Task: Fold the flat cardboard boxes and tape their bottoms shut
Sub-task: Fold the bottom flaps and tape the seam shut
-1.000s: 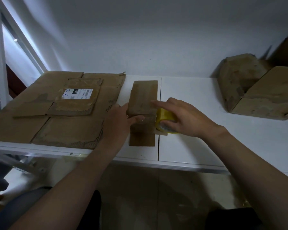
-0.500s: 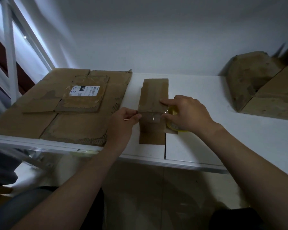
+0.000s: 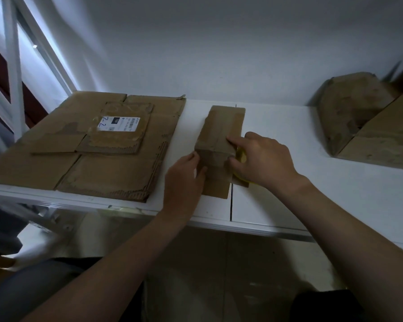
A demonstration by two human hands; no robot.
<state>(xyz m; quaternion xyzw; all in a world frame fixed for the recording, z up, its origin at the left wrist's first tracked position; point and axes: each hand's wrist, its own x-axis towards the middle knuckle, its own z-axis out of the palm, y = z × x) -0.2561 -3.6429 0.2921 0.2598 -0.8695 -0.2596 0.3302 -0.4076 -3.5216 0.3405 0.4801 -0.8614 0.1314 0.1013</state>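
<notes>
Worktop (image 3: pixel 289 182) runs white across the view, with flattened cardboard sheets (image 3: pixel 116 173) stacked on its left end and two folded boxes (image 3: pixel 358 126) leaning together at far right. In the middle sits the small box (image 3: pixel 223 126), over the worktop's seam, one flap lying flat toward the person. The left hand (image 3: pixel 184 180) takes a narrow grip on the near end, fingers on the side and thumb on the front. The right hand (image 3: pixel 263 159) has its grip curled round the yellow tape roll (image 3: pixel 242 156), tight against the box's right edge, forefinger stretched onto the top.
</notes>
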